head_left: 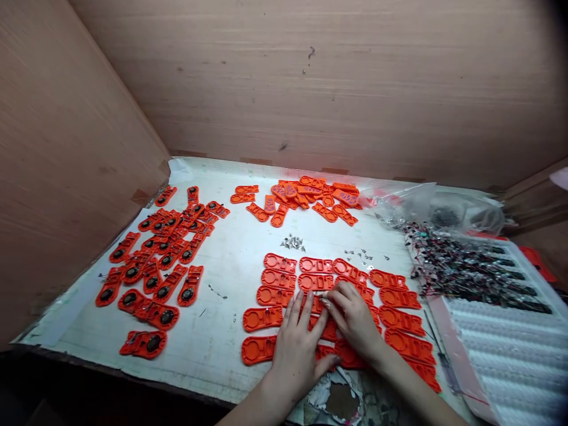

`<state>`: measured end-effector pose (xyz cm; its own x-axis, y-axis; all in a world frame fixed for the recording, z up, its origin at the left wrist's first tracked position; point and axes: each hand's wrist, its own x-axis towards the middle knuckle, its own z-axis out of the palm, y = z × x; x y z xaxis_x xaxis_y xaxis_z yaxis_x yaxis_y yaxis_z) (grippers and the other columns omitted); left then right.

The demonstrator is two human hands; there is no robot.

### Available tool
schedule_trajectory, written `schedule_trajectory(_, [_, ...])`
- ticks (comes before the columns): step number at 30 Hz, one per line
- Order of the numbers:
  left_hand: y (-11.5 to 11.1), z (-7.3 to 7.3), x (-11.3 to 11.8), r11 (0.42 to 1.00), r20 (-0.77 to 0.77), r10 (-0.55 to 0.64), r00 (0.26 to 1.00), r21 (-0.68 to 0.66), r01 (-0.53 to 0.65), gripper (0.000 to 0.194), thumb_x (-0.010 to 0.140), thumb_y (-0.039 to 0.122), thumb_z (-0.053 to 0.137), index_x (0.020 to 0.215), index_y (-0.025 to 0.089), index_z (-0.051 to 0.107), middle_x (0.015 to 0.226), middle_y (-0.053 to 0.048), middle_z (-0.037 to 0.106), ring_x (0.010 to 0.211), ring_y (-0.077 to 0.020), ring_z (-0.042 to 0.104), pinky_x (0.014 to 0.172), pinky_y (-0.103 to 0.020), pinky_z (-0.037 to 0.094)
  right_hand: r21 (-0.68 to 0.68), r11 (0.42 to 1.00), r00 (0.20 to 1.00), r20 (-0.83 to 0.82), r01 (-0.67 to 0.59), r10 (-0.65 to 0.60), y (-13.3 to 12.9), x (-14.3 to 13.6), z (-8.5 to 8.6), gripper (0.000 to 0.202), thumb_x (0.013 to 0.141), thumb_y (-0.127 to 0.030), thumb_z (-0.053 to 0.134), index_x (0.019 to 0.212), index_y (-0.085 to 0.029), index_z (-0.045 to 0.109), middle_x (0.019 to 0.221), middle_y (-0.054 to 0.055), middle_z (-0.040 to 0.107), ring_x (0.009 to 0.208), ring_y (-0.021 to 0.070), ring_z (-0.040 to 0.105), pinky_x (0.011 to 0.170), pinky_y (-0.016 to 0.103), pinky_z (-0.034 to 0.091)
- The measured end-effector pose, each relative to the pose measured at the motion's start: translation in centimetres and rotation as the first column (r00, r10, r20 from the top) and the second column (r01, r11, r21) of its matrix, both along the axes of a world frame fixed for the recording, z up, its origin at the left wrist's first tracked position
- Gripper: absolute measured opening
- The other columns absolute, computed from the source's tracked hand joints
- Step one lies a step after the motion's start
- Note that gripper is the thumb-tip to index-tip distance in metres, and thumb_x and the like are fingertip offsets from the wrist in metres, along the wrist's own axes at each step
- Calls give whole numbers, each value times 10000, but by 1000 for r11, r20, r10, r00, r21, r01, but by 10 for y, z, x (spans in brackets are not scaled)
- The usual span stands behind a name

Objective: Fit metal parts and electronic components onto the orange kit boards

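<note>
The left hand [295,346] lies open, fingers extended, over rows of orange casings [261,319]; the right hand [360,322] bends its fingers beside it, any grip indiscernible. Visible row casings lack dark discs, apparently unfinished; disc-fitted casings [148,313] at left seem further along. Wooden panels [310,89] enclose the white-covered counter [213,355].

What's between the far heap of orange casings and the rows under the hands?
In the head view, a pile of small silvery pieces, plus scattered ones to its right, lies between heap and casing rows.
</note>
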<state>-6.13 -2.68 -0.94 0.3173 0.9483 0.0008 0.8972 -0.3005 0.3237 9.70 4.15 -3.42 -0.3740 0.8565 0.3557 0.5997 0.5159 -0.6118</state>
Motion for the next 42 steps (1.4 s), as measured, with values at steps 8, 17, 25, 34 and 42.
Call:
schedule_trajectory(8, [2,4,1,1000,2,-14,1000,-7,14,799,736,551,644,1412,249,345,1503,-124,261,1386,-360,185,1068,-563,306,363,932,956,280,-24,-85,-13,14,5,298,863,-188,497,1125,-264,617,1229,98,528,1090,301,406,878,474,324])
schedule_trajectory(17, [1,5,0,1000,-11,-15,1000,-10,15,790,747,530,643,1417,250,333,1507,-116,255,1385,-359,188,1065,-559,314,190,982,961,270,8,-60,-15,5,1,298,872,-187,469,1127,-254,609,1142,97,577,1070,302,432,853,482,346])
schedule_trajectory(25, [18,24,7,1000,3,-10,1000,-5,10,783,764,627,552,1420,267,324,1522,-123,206,1389,-374,158,1065,-575,279,-34,999,1000,-16,-14,13,91,5,38,149,886,-243,522,980,-185,622,904,57,598,878,189,549,780,337,457])
schedule_trajectory(34, [49,33,2,1000,49,6,999,-3,-6,660,813,589,516,1329,182,460,1393,-163,427,1311,-358,346,1054,-558,315,-12,997,997,12,-80,81,133,-48,19,204,886,-185,471,697,-141,530,734,11,528,689,117,538,656,267,452])
schedule_trajectory(42, [78,61,-13,915,838,404,367,-368,-168,292,847,376,587,1006,136,636,959,-91,654,894,-193,625,829,-337,509,10,965,957,-127,-261,260,51,-19,70,128,914,-175,424,816,-204,501,813,42,529,734,156,545,635,275,484])
